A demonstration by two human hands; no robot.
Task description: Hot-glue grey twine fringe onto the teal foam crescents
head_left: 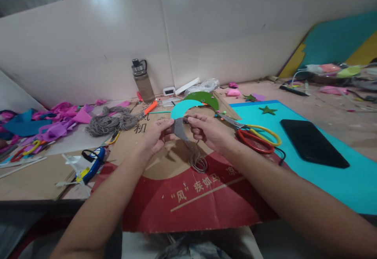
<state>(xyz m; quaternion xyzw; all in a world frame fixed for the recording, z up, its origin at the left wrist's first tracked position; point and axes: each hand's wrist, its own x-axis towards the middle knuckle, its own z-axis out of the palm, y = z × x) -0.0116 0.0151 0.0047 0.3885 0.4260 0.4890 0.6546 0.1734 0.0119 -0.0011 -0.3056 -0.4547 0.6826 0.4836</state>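
Observation:
A crescent cutout [185, 107], turquoise at the top and grey along its lower part, is held up over the cardboard. My left hand [160, 134] pinches the crescent's outer edge where the grey begins. Close by on the inner side, my right hand [205, 129] has thumb and finger pressed together on grey cord beside the crescent. Below the hands is a small looped bundle of the same cord [198, 163]. Whether the grey part is wrapped cord or another material is too blurred to tell.
Red and brown cardboard [206, 208] covers the front. Around it lie a cord pile [113, 121], scissors [256, 135], a green crescent [206, 99], a felt star [268, 110], a black phone [314, 142] and a blue tape dispenser [96, 165]. A bottle [143, 81] stands behind.

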